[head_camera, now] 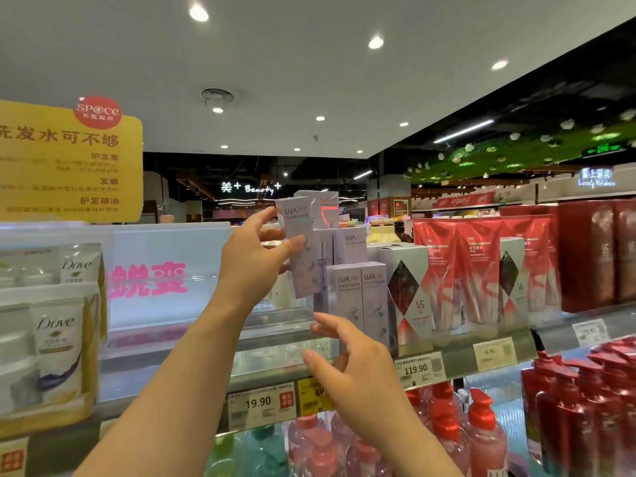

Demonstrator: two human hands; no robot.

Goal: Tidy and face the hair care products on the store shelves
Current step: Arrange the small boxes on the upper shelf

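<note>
Open shelf room is seen at centre frame, before the clear acrylic panel. Passage rightward is blocked by the standing Lux boxes, and leftward by the Dove packs at lower left.

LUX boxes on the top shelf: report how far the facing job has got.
Done: two LUX boxes stand upright, labels forward, beside the VS box. In hand: the left hand grips a tilted lavender LUX box off the shelf; the right hand reaches open toward the front row. Left: seat that box and straighten the stack behind.

Lux boxes left of VS box
</note>
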